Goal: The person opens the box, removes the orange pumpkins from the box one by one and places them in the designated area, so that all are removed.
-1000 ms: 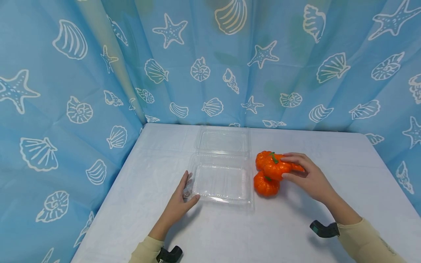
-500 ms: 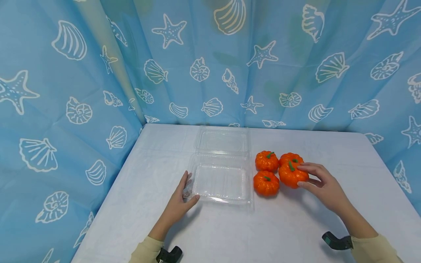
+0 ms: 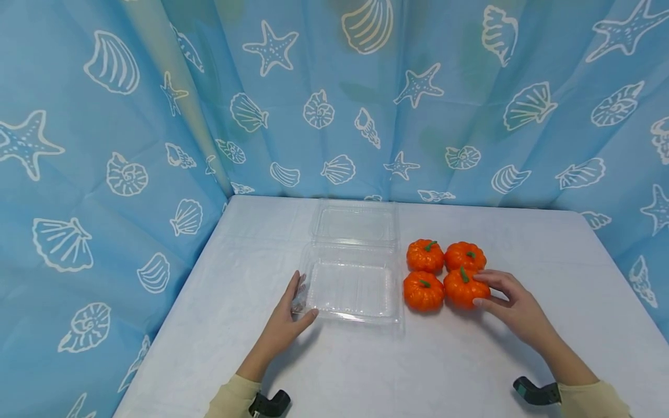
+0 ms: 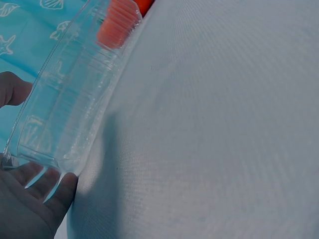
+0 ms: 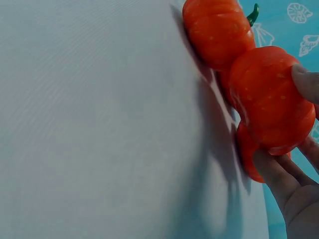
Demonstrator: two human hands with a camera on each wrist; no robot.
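My right hand (image 3: 522, 307) grips an orange toy pumpkin (image 3: 462, 290) with a green stem, thumb and fingers on its right side. In the right wrist view this pumpkin (image 5: 269, 99) hides part of the others, and I cannot tell whether its base touches the table. Close by are three more toy pumpkins: one at front left (image 3: 422, 292), one at back left (image 3: 425, 255) and one at back right (image 3: 466, 255). My left hand (image 3: 282, 328) rests against the left side of a clear plastic clamshell box (image 3: 355, 316), its fingers spread and fairly straight.
The box's hinged lid (image 3: 355, 223) lies folded back towards the far edge of the white-covered table (image 3: 345, 371). A blue shell-print curtain (image 3: 324, 139) hangs behind the table and along its left side. Black wrist cameras are strapped to both forearms.
My right hand has carried the pumpkin from above the others rightwards and towards me, then lowered it into the front right spot of the group. The left hand and the box have stayed put.
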